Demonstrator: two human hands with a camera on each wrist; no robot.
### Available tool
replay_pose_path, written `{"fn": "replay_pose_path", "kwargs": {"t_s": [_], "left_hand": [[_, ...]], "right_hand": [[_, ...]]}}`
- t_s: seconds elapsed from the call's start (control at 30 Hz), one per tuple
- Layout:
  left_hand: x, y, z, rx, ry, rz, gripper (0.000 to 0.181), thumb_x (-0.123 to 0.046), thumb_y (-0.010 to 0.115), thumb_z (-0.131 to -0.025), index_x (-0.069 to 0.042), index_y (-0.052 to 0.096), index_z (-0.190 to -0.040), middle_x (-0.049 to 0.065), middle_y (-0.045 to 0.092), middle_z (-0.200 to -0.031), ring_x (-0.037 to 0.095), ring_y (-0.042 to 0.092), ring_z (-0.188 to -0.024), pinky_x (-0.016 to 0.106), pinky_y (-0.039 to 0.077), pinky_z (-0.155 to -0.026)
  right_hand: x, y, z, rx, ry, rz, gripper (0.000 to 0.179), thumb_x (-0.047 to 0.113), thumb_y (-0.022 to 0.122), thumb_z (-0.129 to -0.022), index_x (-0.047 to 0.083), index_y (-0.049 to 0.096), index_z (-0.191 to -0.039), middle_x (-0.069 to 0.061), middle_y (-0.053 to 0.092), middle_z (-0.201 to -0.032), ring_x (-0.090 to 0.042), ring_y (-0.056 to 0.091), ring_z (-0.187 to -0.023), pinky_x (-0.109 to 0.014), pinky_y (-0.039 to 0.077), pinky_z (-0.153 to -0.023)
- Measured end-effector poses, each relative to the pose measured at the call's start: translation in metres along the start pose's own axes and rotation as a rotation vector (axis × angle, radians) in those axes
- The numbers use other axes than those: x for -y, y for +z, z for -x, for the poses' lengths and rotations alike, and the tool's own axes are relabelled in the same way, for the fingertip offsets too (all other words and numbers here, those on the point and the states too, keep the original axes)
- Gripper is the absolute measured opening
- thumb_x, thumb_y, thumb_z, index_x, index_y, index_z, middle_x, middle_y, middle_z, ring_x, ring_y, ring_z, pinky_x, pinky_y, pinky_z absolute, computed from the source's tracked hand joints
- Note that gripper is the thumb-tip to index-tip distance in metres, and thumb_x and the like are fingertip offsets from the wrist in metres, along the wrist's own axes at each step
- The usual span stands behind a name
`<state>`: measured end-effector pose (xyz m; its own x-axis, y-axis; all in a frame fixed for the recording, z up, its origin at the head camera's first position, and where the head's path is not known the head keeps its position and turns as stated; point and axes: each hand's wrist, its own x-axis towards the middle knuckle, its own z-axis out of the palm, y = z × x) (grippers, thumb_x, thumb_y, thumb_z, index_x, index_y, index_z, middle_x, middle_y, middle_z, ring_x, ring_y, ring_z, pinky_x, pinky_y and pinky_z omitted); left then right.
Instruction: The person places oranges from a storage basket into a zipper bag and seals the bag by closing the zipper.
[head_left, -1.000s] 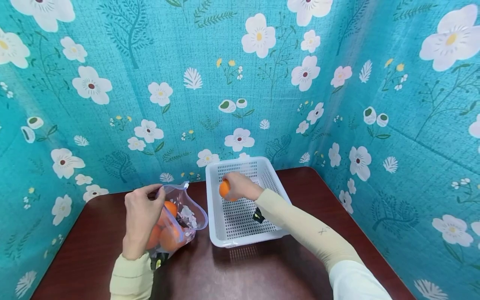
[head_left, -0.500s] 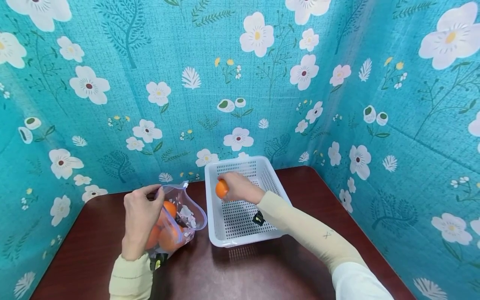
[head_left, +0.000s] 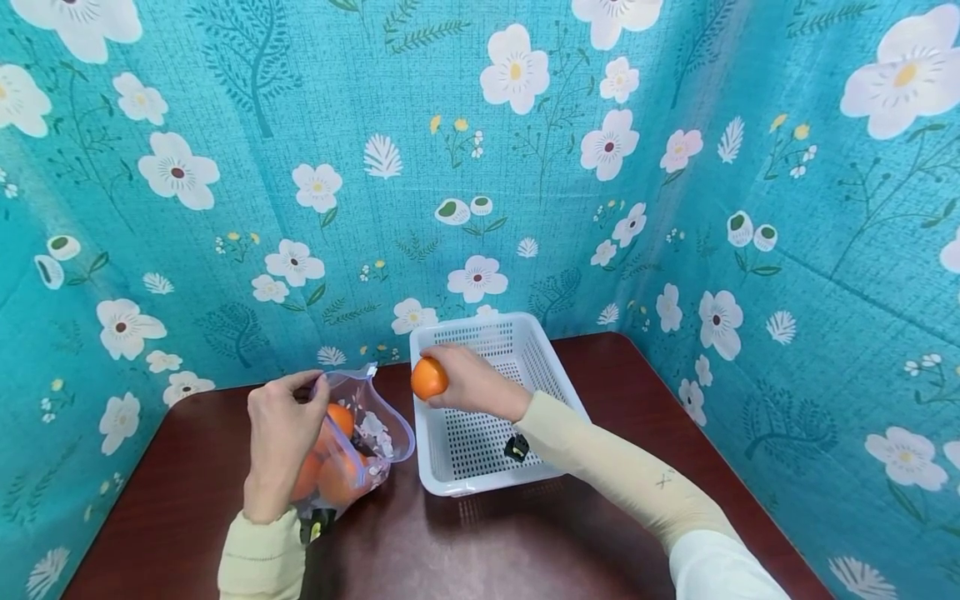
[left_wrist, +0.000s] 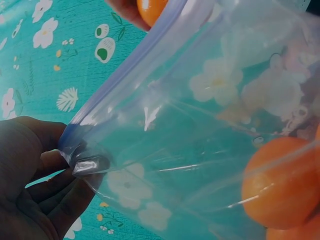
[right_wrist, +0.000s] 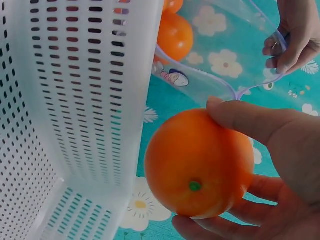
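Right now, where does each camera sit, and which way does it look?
Head: on the head, looking forward and down; shows left hand, right hand, pale sleeves.
Left wrist: on that wrist, facing the clear plastic zip bag; shows left hand, part of right.
Right wrist: on that wrist, facing the held glossy round orange; shows both hands.
Both wrist views share the bag and that orange.

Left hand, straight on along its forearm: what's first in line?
Likely the cloth: the head view shows nothing else in the way ahead of the left hand. The bag in its grip would come along; depth to the cloth is unclear.
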<state>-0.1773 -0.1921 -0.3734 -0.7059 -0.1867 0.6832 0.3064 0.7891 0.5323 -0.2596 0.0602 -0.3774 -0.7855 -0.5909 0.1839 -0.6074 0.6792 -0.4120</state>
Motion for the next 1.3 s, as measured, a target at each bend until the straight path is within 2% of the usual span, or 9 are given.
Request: {"fn": "replay_pose_path", "kwargs": {"t_s": [0.13,0.33,0.47,0.7,0.97,1.17,1.3], "left_hand": [[-0.001,0.0,-0.001,-0.001,0.005,-0.005,0.009,-0.002,0.073,-0.088,0.004,0.08,-0.091,0.018,0.074,-0.077,0.029,0.07,-0.064,0.049,0.059,-0.063],[-0.002,0.0,-0.002,-0.002,0.011,0.005,0.009,0.0,0.073,-0.088,0.005,0.079,-0.091,0.019,0.074,-0.077,0.03,0.071,-0.065,0.051,0.059,-0.064],[-0.001,0.0,-0.001,0.001,0.002,0.006,0.01,-0.001,0.073,-0.088,0.005,0.079,-0.091,0.019,0.074,-0.077,0.03,0.071,-0.065,0.051,0.059,-0.064],[0.001,0.001,-0.001,0.008,-0.01,0.006,0.012,-0.004,0.073,-0.089,0.006,0.079,-0.094,0.019,0.075,-0.081,0.031,0.072,-0.067,0.05,0.06,-0.066],[0.001,0.001,-0.002,0.003,-0.01,0.01,0.012,-0.004,0.073,-0.089,0.006,0.079,-0.094,0.02,0.075,-0.08,0.032,0.071,-0.067,0.05,0.06,-0.064],[-0.001,0.0,-0.001,0.004,-0.011,0.017,0.011,-0.002,0.073,-0.088,0.006,0.079,-0.093,0.02,0.075,-0.08,0.032,0.072,-0.067,0.052,0.06,-0.065],[0.002,0.0,-0.001,0.001,-0.01,0.008,0.011,-0.003,0.073,-0.089,0.005,0.079,-0.092,0.018,0.075,-0.079,0.03,0.072,-0.066,0.046,0.06,-0.063]], "right_hand": [[0.004,-0.001,0.002,-0.036,-0.023,0.004,0.073,0.023,0.088,-0.079,0.008,0.054,-0.143,-0.008,0.06,-0.138,-0.023,0.058,-0.115,-0.036,0.054,-0.095],[0.008,-0.002,0.002,-0.079,-0.076,0.005,0.072,0.024,0.088,-0.079,0.009,0.056,-0.142,-0.008,0.059,-0.138,-0.023,0.057,-0.118,-0.038,0.053,-0.096],[0.012,-0.003,0.003,-0.084,-0.073,0.005,0.073,0.026,0.088,-0.079,0.011,0.056,-0.143,-0.008,0.055,-0.141,-0.023,0.054,-0.121,-0.039,0.053,-0.097],[0.021,-0.003,0.007,-0.118,-0.113,-0.026,0.073,0.028,0.089,-0.078,0.013,0.058,-0.142,-0.007,0.052,-0.136,-0.021,0.052,-0.117,-0.036,0.054,-0.094],[0.032,0.0,0.011,-0.156,-0.221,-0.096,0.073,0.028,0.089,-0.078,0.012,0.057,-0.141,-0.006,0.048,-0.135,-0.02,0.05,-0.12,-0.03,0.054,-0.093],[0.037,0.009,0.011,-0.118,-0.34,-0.135,0.072,0.024,0.089,-0.077,0.012,0.058,-0.14,-0.007,0.049,-0.136,-0.02,0.052,-0.119,-0.024,0.053,-0.092],[0.039,0.012,0.01,-0.081,-0.441,-0.128,0.069,0.02,0.088,-0.077,0.011,0.06,-0.139,-0.008,0.051,-0.137,-0.021,0.052,-0.123,-0.021,0.05,-0.096]]}}
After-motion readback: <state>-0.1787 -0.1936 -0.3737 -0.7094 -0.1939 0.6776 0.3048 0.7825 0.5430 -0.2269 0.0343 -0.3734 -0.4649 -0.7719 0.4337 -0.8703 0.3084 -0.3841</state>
